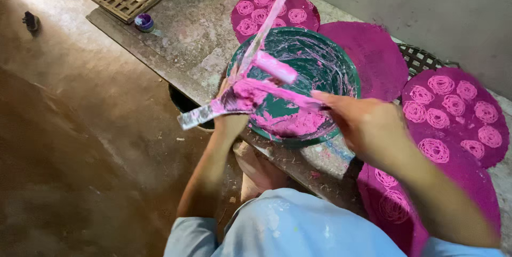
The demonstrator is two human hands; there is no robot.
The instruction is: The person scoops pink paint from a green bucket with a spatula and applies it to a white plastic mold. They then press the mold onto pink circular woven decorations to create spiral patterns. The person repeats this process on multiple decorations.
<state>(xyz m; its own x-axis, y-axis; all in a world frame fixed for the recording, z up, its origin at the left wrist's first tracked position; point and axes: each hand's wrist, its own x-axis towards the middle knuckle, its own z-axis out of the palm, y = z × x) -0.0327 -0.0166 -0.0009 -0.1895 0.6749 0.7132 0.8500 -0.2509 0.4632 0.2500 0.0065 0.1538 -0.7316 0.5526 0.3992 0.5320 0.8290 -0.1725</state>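
Right hand (368, 126) fingers grip pink-coated stick (277, 94) | left hand (230, 121) fingers clasp plastic piping bag (256, 43) | green bowl (341, 65)

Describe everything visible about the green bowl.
The green bowl is round, dark green, probably plastic, its inside smeared with pink paste that pools at the near side. It sits upright at the stone slab's edge, partly over magenta discs. The left hand is at its near rim; paste-coated sticks cross above it.

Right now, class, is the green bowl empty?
No: the green bowl holds pink paste on its bottom, with pink smears up its inner wall.
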